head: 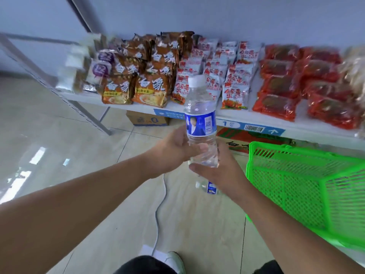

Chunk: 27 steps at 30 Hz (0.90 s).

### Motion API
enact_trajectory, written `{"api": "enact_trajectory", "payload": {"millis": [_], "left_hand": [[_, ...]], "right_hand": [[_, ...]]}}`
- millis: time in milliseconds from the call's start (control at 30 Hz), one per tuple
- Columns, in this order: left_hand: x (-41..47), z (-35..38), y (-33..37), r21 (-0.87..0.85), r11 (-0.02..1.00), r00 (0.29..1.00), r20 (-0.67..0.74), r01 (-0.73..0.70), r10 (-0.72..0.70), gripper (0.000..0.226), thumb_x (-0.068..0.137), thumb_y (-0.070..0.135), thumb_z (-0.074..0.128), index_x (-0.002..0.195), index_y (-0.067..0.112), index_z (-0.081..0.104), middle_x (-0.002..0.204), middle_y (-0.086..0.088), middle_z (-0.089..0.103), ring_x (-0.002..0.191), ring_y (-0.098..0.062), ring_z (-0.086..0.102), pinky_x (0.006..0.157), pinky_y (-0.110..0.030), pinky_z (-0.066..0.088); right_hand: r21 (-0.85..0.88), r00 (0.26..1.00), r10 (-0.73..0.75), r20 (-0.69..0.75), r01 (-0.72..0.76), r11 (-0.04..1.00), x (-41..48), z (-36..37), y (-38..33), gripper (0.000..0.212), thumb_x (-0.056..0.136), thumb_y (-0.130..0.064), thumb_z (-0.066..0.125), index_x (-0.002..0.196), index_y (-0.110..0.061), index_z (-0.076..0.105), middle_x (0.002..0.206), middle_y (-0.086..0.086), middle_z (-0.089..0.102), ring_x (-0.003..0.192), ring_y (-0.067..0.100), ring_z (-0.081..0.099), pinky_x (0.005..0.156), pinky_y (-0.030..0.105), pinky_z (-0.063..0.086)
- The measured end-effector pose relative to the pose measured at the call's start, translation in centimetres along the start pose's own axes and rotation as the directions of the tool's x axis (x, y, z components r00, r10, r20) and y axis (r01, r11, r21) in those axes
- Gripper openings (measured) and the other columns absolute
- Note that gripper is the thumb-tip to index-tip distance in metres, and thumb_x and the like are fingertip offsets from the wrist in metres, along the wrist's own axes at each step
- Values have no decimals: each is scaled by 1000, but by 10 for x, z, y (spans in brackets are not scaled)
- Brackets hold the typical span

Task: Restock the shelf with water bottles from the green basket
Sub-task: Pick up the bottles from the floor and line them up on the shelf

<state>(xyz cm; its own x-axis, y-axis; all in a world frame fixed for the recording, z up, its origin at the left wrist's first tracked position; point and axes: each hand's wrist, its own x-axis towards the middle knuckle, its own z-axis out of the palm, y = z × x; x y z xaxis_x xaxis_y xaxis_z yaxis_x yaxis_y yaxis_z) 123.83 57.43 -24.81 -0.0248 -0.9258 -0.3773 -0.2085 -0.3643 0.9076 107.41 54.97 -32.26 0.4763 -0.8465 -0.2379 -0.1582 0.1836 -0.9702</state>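
The water bottle [199,115] stood upright in the air, to the left of the green basket [286,161] and apart from it, with its white cap [197,81] pointing up toward the shelf [316,128] that ran behind and above the basket. The left hand [173,147] gripped the lower body of the bottle from the side far from the basket, its thumb curled round the clear plastic under the blue label. The right hand [219,171] came from the basket side, and its fingers [197,168] lay rather straight and close together under the base, supporting the bottle and not closing on it. The long axis of the bottle was therefore vertical, and the shelf edge lay forward and a little higher. Both hands were on the bottle, but only the left one really held it, so I judge it would carry the bottle forward. A second bottle [207,187] lay on the floor left of the basket, partly hidden below the right hand.
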Motion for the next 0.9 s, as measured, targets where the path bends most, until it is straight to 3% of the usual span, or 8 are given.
{"api": "enact_trajectory", "payload": {"millis": [100,167,267,400,533,667,733,900], "left_hand": [[-39,-3,81,18,998,996,-61,-60,61,38,85,10,80,120,18,67,107,3,77,100,-12,73,87,-30,59],[-67,-8,136,35,995,991,-92,-96,99,32,83,0,79,103,24,71,91,13,79,83,-1,74,71,-15,56],[-106,-29,222,67,986,984,-76,-155,160,39,81,2,82,111,23,70,102,3,78,93,-13,75,80,-25,60],[-155,-60,331,103,981,986,-21,-165,168,67,76,19,88,133,24,54,116,5,74,110,-14,70,98,-40,56],[-196,-75,422,188,961,974,-69,-201,217,66,70,22,91,124,35,54,109,16,74,101,-3,70,88,-27,56],[-224,-72,488,338,903,916,-201,-267,347,67,62,40,92,117,42,54,102,26,70,90,10,67,75,-8,53],[-232,-64,512,376,882,897,-218,-286,384,73,58,49,91,118,44,51,103,25,69,90,10,66,71,-5,51],[-238,-42,558,464,802,885,-80,-375,460,74,65,55,87,123,46,42,109,27,66,94,10,64,85,-22,57]], "right_hand": [[-34,980,-109,-166,104,994,-29,3,-87,76,64,-19,95,116,-29,41,109,-6,67,95,0,69,83,25,57],[-48,977,-124,-174,118,992,-50,0,-145,72,64,-22,94,110,-29,39,104,-3,64,89,6,70,79,34,58],[-44,985,-150,-87,147,988,-79,-13,-240,66,70,-23,91,114,-25,41,105,-2,68,92,20,72,80,50,58],[15,985,-170,21,169,985,-114,-30,-362,58,74,-11,84,117,-23,48,103,-15,68,96,3,67,78,19,53],[-5,981,-176,80,176,984,-142,-38,-457,56,74,-21,80,120,-39,54,115,-16,69,110,3,64,86,17,50],[-50,978,-206,-42,204,978,-166,-30,-520,75,75,-28,89,134,-39,44,119,-22,68,112,0,65,93,25,53],[-70,954,-237,-183,227,971,-179,-28,-543,72,73,-24,91,125,-38,44,110,-27,67,104,-5,66,83,15,52],[-23,923,-287,-256,291,957,-208,-55,-585,53,75,3,83,114,-23,58,94,-19,74,86,-6,69,66,5,49]]}}
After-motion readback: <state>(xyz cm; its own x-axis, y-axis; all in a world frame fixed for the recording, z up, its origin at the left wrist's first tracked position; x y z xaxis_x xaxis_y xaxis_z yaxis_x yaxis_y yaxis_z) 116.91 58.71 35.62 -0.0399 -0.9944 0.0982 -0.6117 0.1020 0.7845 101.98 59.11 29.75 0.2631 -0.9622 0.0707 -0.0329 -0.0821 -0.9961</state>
